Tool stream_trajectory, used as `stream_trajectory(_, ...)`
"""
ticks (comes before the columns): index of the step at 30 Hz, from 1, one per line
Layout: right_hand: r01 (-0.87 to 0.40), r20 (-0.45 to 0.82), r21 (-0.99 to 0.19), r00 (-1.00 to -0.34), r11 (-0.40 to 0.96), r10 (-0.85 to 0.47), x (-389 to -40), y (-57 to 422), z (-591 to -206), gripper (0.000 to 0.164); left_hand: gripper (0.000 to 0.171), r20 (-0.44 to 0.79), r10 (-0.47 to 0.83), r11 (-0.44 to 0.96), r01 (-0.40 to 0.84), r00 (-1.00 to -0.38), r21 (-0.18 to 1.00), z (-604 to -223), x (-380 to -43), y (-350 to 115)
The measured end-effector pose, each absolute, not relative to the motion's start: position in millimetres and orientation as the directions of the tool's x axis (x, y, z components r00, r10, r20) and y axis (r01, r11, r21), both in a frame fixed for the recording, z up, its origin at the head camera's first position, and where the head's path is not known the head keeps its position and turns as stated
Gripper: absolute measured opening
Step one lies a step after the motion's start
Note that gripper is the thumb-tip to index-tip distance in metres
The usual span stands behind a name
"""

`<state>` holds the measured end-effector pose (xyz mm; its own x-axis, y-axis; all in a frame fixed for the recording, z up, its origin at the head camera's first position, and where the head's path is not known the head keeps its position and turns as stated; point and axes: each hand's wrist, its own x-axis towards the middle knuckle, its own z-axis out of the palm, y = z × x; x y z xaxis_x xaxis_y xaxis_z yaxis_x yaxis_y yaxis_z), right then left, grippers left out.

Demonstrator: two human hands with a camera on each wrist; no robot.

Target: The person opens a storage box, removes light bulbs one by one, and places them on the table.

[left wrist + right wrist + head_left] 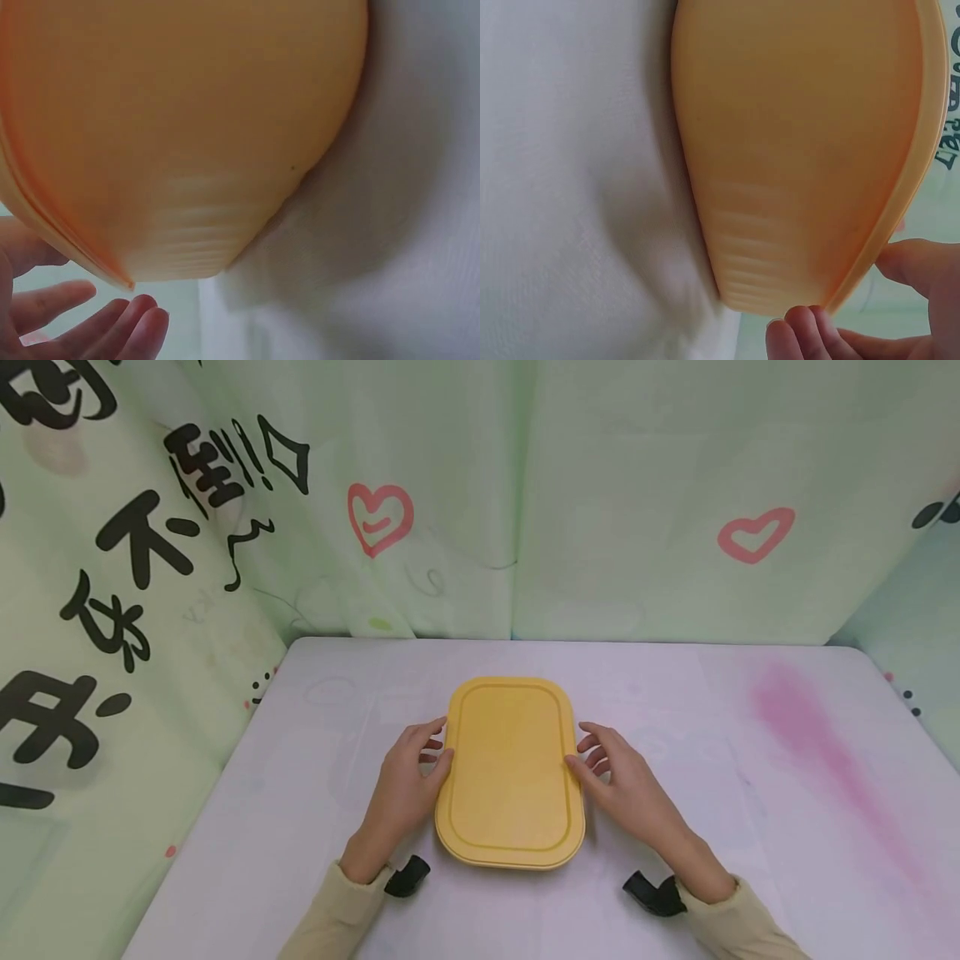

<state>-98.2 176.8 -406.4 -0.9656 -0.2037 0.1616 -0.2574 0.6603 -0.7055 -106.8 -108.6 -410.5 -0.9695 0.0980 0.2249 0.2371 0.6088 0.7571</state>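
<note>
A yellow lidded plastic box (510, 772), rectangular with rounded corners, sits on the white-covered table between both hands. Its lid faces up with a raised inner border. In the wrist views, the side wall (180, 112) tapers toward the table and carries ribs near one end. My left hand (405, 781) is at the box's left side, thumb at the lid edge and the other fingers loosely bent beside it. On the right side, my right hand (626, 785) has its thumb tip against the lid rim (922, 142); its other fingers are loosely bent near the wall. What the box contains is hidden.
The table (322, 827) has a pink stain (817, 735) toward the right. A pale green curtain (622, 460) with black characters and red hearts hangs behind and along the left. Black wrist-camera mounts (408, 877) sit by both sleeves.
</note>
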Motion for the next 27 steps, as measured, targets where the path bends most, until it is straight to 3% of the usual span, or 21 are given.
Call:
stream_trajectory(13, -0.231, 0.134, -0.758, -0.97, 0.61, -0.202, -102, 179, -410, 0.047, 0.042, 0.087, 0.045, 0.44, 0.098, -0.995, 0.892, -415, -116, -115)
stream_trajectory(27, -0.114, 0.015, -0.896, -0.974, 0.429, -0.227, -103, 184, -407, 0.051, 0.04, -0.123, 0.026, 0.265, -0.111, -0.992, 0.958, -415, -122, -120)
